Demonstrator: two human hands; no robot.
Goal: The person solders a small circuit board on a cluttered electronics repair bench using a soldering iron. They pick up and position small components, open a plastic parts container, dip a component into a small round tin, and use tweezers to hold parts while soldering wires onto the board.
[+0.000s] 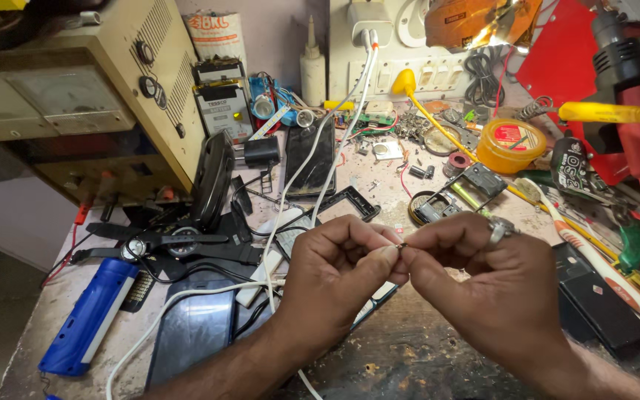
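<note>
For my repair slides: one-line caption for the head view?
Both hands pinch a tiny part over a cluttered bench.

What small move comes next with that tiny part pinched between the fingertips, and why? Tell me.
Probably lift the tiny part closer to the eyes before working it. Both the left hand and right hand pinch it over a cluttered bench, and it looks too small to judge from here; a drop would likely lose it.
</note>
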